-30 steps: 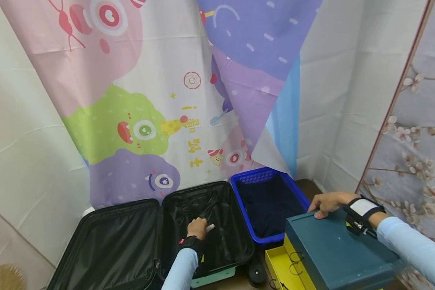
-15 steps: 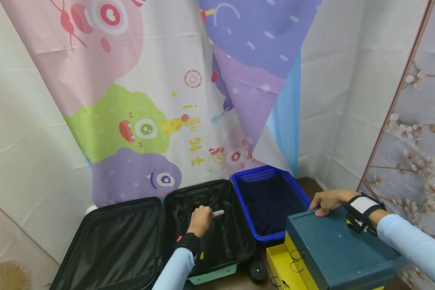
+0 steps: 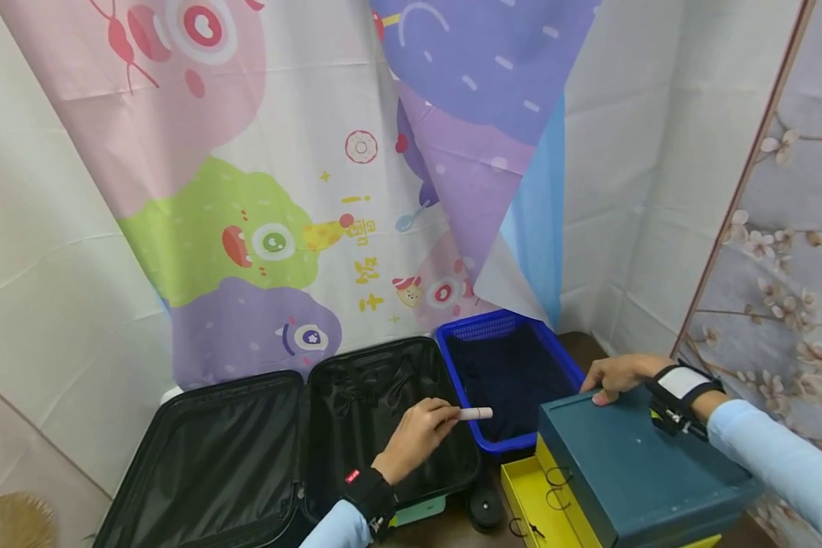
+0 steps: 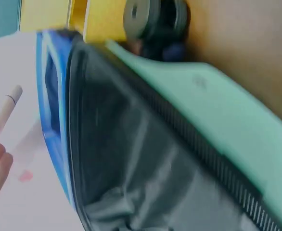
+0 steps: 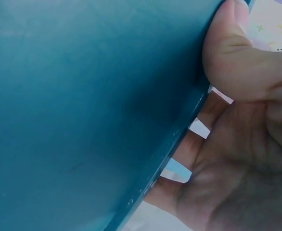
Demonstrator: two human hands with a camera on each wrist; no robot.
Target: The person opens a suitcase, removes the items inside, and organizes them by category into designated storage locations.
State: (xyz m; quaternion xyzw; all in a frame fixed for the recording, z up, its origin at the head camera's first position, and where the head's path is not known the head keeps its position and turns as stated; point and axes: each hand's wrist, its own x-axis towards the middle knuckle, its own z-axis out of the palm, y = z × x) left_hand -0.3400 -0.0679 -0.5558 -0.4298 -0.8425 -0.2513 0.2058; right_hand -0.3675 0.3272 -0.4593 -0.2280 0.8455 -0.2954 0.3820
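Observation:
My left hand (image 3: 416,435) pinches a slim pale pink tube (image 3: 476,413), lipstick-like in shape, above the right rim of the open black suitcase (image 3: 356,396). In the left wrist view the tube (image 4: 8,103) sticks out beyond the fingertips, with a thin dark ring round it. My right hand (image 3: 619,374) grips the far edge of a teal box (image 3: 647,464), thumb on top. The right wrist view shows fingers (image 5: 186,147) going over that edge. A yellow drawer (image 3: 517,487) stands out from the box's left side, with thin black loops in it.
Behind the box, a blue basket (image 3: 476,435) holds dark cloth (image 3: 514,380). A round black object (image 3: 485,508) sits between suitcase and drawer. Something mint green (image 3: 421,510) shows beneath the suitcase's front edge. A cartoon-printed curtain (image 3: 281,190) hangs behind.
My left hand has risen from inside the suitcase and moved right, towards the basket and box, carrying the tube. My right hand keeps its grip on the box.

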